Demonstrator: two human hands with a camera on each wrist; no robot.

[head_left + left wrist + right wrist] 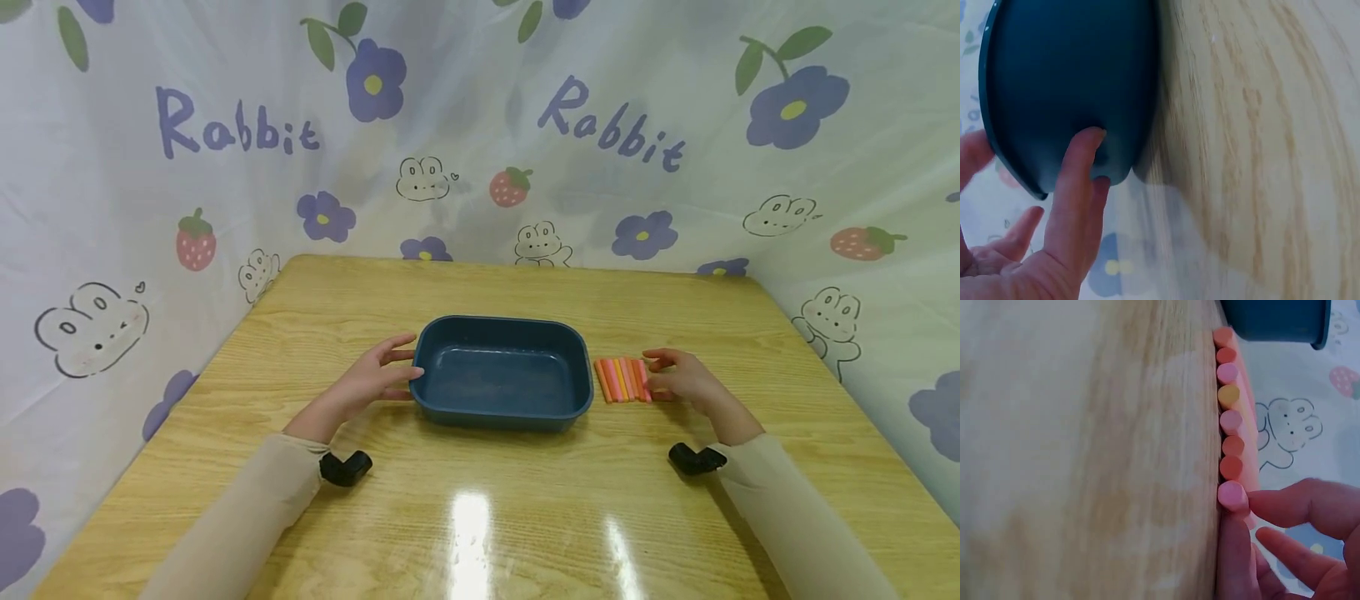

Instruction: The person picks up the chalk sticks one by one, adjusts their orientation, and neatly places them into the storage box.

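Observation:
A dark blue rectangular basin [495,423] with rounded corners stands on the wooden table, its inside bare. At its left end my left hand [362,385] holds the wall, thumb over the rim and fingertips against the outside [1079,156]. Right of the basin, several chalk sticks [618,380] in orange, pink and yellow lie side by side in a row. My right hand [684,382] is at the row's right end. There its thumb and a finger pinch the last pink chalk stick [1232,495], still in line with the others.
The wooden table [360,292] reaches out on all sides of the basin. A white cloth [465,92] printed with rabbits, flowers and strawberries hangs behind and along both sides. A black wrist device [347,468] shows at the left cuff, another [696,459] at the right.

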